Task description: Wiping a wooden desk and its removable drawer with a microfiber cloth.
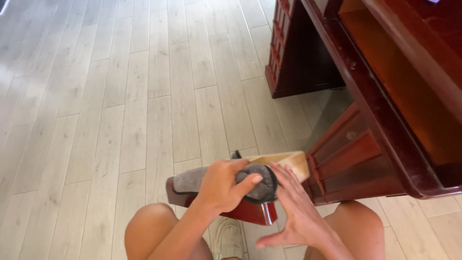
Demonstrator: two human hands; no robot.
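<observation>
Head view: the left hand (222, 185) is closed around a bunched grey microfibre cloth (257, 185), pressed on the front of a glossy red-brown wooden drawer (250, 211) pulled out from the dark red wooden desk (385, 120) above the pale plank floor (120, 120). The right hand (298, 212) lies open, fingers flat beside the cloth. Risk, as judged: the extended drawer may tip or slide under pressure, and the cloth may slip on the polished face.
</observation>
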